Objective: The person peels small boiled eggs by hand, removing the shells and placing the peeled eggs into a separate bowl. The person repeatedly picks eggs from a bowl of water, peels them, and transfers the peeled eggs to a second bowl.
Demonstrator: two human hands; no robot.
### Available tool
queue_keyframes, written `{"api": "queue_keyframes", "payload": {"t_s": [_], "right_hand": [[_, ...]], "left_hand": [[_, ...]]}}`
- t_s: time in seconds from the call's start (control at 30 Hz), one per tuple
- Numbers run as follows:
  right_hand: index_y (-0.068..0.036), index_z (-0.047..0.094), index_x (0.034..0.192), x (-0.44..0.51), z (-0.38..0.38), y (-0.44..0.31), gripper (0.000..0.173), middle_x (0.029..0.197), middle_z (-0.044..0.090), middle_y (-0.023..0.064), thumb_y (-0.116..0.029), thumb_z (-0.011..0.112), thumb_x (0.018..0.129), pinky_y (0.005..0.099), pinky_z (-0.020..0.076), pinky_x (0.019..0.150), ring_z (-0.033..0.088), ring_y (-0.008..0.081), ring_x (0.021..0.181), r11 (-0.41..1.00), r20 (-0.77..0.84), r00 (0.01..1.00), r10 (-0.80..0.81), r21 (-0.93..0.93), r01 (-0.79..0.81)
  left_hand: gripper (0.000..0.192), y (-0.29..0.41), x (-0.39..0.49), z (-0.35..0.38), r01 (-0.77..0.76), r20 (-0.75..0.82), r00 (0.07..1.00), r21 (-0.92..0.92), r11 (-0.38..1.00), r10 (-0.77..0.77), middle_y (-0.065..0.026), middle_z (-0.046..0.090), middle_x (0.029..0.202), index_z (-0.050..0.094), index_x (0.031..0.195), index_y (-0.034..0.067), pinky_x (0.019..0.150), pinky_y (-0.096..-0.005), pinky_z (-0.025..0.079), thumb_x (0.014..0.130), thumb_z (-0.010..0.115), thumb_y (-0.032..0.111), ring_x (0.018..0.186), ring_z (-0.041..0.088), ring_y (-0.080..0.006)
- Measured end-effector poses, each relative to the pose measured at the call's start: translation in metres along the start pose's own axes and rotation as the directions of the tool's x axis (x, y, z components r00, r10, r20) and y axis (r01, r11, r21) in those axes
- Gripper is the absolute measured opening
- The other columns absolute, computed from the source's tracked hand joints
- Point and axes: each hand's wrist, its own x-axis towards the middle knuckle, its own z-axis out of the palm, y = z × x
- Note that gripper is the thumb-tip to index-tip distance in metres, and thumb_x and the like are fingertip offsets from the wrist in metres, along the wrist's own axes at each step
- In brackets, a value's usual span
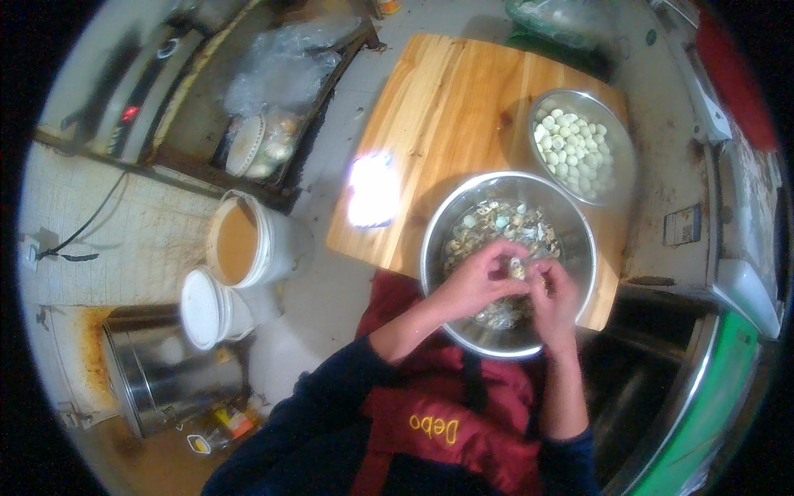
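A large stainless steel bowl [434, 232] holds speckled quail eggs and shell pieces [490, 229], some pale or bluish, in what looks like water. Over its middle my left hand [474, 279] holds a small quail egg [517, 268] with speckled shell between thumb and fingers. My right hand [555, 301] meets it from the other side, fingertips bent against the egg and partly hiding it. Behind and to the right, a smaller steel bowl [623, 155] contains many peeled whitish eggs [570, 146].
Both bowls stand on a wooden table [434, 111], with a glaring bright object [373, 189] at its left. White buckets [273, 242], one holding brown liquid, and a steel drum [180, 366] stand on the floor at left. A green-trimmed appliance [701, 397] is at right.
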Motion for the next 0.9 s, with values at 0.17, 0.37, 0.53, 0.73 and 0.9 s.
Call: {"api": "queue_keyframes", "payload": {"t_s": [0.17,0.37,0.53,0.73,0.9], "right_hand": [[-0.001,0.069,0.11,0.0,-0.006,0.002,0.016,0.097,0.069,0.0002,-0.015,0.069,0.105,0.0267,0.051,0.082,0.06,0.0091,0.091,0.987,0.062,0.993,0.101,0.12,-0.108],[-0.001,0.069,0.109,0.001,-0.004,0.004,0.015,0.096,0.069,0.0005,-0.016,0.068,0.105,0.0263,0.0504,0.083,0.059,0.0087,0.092,0.98,-0.005,0.994,0.106,0.167,-0.104],[-0.001,0.068,0.108,0.0,-0.002,0.006,0.019,0.097,0.069,0.001,-0.019,0.069,0.106,0.027,0.0501,0.083,0.059,0.0091,0.091,0.984,-0.039,0.994,0.099,0.152,-0.092],[-0.002,0.068,0.108,0.007,-0.003,0.009,0.017,0.098,0.068,0.002,-0.019,0.069,0.106,0.0277,0.0501,0.084,0.06,0.0111,0.092,0.979,-0.197,0.97,0.145,0.17,-0.112],[-0.002,0.07,0.115,0.008,0.004,0.001,0.018,0.105,0.07,0.0099,-0.009,0.074,0.099,0.0321,0.0538,0.089,0.066,0.0208,0.097,0.971,-0.31,0.93,-0.196,-0.193,0.14]], "left_hand": [[0.045,-0.006,0.003,-0.002,-0.026,0.065,0.998,0.073,0.997,0.021,-0.0073,0.065,0.135,0.057,0.14,0.003,0.101,-0.0308,0.056,0.099,0.074,0.001,0.122,0.065,-0.0162],[0.043,-0.002,0.001,0.0,-0.074,0.055,0.996,0.117,0.99,0.068,-0.0076,0.066,0.136,0.057,0.143,0.003,0.101,-0.0306,0.055,0.102,0.071,0.005,0.121,0.065,-0.0153],[0.044,0.004,0.001,-0.002,0.028,0.053,0.998,0.193,0.981,-0.039,-0.0083,0.066,0.136,0.058,0.144,0.003,0.1,-0.0309,0.056,0.103,0.071,0.007,0.117,0.067,-0.0149],[0.044,0.006,0.0,0.0,0.021,0.062,0.998,-0.116,0.993,-0.014,-0.0098,0.068,0.132,0.056,0.147,0.002,0.099,-0.0327,0.058,0.104,0.068,0.006,0.114,0.071,-0.0179],[0.044,0.005,0.002,-0.003,0.037,0.043,0.999,-0.114,0.993,-0.033,-0.0114,0.071,0.127,0.055,0.148,0.001,0.099,-0.0343,0.059,0.105,0.065,0.004,0.112,0.073,-0.0196]]}}
